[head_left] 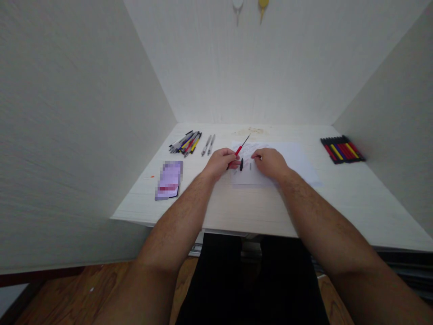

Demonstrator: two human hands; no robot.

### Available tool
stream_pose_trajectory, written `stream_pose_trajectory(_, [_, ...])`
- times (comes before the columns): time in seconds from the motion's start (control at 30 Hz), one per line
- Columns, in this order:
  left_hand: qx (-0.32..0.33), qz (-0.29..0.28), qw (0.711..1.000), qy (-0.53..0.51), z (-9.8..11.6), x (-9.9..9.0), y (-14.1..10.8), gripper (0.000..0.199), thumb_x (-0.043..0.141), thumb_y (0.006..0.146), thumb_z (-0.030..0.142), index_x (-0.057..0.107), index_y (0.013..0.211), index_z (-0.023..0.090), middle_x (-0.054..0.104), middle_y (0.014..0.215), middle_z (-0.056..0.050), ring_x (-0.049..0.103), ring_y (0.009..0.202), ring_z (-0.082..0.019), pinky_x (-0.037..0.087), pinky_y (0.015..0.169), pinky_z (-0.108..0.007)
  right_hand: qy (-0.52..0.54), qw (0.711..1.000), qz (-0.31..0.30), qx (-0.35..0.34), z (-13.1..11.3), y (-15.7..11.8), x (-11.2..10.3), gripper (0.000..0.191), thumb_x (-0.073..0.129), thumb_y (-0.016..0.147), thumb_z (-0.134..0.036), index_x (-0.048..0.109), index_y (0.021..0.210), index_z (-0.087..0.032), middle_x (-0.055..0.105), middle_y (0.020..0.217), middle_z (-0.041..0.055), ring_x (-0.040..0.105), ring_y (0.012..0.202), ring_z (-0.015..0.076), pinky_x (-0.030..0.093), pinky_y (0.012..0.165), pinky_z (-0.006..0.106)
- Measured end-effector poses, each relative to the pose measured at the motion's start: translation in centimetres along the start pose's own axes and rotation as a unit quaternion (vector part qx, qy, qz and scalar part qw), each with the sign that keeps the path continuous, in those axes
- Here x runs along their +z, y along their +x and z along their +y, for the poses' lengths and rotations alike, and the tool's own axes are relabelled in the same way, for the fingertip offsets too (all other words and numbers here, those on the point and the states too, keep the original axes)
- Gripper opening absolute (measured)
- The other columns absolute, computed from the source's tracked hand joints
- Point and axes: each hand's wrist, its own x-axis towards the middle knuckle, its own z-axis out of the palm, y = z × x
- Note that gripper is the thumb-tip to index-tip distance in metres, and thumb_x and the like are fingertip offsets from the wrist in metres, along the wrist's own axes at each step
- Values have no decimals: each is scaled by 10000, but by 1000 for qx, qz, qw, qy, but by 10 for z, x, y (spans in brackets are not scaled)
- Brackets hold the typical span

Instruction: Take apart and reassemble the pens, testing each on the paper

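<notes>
My left hand (222, 163) is closed around a red pen part (238, 150) with a thin dark refill sticking up from it toward the wall. Just right of these fingers, a small black piece (241, 164) shows over the paper. My right hand (269, 162) has its fingertips pressed together over the white paper (301, 162); what they pinch, if anything, is too small to name. Scribbled marks cover the paper between the hands. A small grey piece (251, 166) lies there too.
Loose pens (186, 143) lie in a pile at the back left, beside two clear pens (208, 145). A phone (169, 179) rests nearer on the left. Coloured pens (343, 149) line up at the right. White panels (253, 67) enclose the table (243, 207).
</notes>
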Motion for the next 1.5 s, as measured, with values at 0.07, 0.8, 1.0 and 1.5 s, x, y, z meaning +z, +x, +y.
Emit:
stream_pose_trajectory(0.07, [7, 15, 1000, 2, 1, 0, 0, 58, 635, 744, 106, 587, 758, 137, 697, 806, -67, 693, 681, -145, 544, 616, -251, -5, 1000, -5, 8, 0, 0, -1, 270, 490, 871, -235, 747, 951, -220, 744, 998, 70, 647, 893, 207, 445, 749, 304])
stream_pose_trajectory(0.8, [57, -1, 996, 67, -2, -5, 2, 82, 682, 645, 207, 634, 689, 157, 561, 565, 9, 507, 512, -94, 399, 504, -231, -69, 989, -97, 93, 3, -2, -12, 175, 646, 750, -318, 731, 857, -209, 731, 966, 99, 662, 882, 261, 496, 719, 348])
stream_pose_trajectory(1.0, [66, -16, 995, 68, -3, -6, 2, 84, 674, 645, 219, 628, 682, 159, 547, 550, 17, 485, 495, -87, 370, 497, -230, -67, 988, -109, 84, 2, -2, -14, 194, 591, 788, -258, 724, 893, -163, 732, 976, 145, 679, 865, 282, 503, 694, 359])
stream_pose_trajectory(1.5, [40, 4, 997, 58, 3, -1, -3, 149, 702, 594, 242, 648, 700, 151, 564, 538, 25, 489, 471, -89, 374, 479, -232, 140, 984, 41, 100, 13, 7, -11, 163, 562, 820, -183, 689, 909, -133, 712, 876, 115, 625, 803, 205, 453, 724, 313])
